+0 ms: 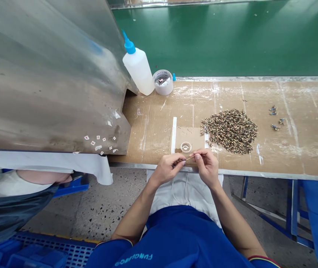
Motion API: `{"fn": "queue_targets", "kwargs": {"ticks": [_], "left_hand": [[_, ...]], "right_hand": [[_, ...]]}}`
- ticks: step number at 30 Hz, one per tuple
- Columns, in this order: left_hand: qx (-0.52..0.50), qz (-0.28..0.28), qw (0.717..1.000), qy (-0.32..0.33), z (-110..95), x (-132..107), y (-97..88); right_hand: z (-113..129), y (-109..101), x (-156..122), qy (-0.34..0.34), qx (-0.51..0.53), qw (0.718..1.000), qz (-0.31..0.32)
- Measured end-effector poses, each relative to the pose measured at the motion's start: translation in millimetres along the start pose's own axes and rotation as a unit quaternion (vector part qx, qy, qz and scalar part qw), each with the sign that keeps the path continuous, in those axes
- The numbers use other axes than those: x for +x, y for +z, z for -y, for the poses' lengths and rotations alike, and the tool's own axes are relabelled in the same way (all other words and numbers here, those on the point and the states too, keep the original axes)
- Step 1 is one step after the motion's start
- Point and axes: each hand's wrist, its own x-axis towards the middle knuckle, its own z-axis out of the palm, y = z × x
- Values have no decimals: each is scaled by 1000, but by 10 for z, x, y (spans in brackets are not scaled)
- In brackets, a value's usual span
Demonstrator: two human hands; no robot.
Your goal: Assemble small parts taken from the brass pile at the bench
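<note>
Your fingers [195, 156] hide one end of the thin stick [190, 158], and its other tip is too small to make out. The pieces in the heap [230, 131] and the small parts [273, 117] beside it are too small to tell apart, the dish [186, 147] is a blur, and the person [8, 212] at left is cut off by the picture's edge.

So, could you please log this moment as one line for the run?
right hand: pinches thin stick | left hand: at its far end | nearby: clear round dish | speckled pieces heap
</note>
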Motion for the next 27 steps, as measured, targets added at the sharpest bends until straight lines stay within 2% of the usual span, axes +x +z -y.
{"fn": "queue_targets", "kwargs": {"ticks": [27], "left_hand": [[10,-14,1000,8,10,-14,22]], "right_hand": [[-42,-9,-14,7,-15,1000,3]]}}
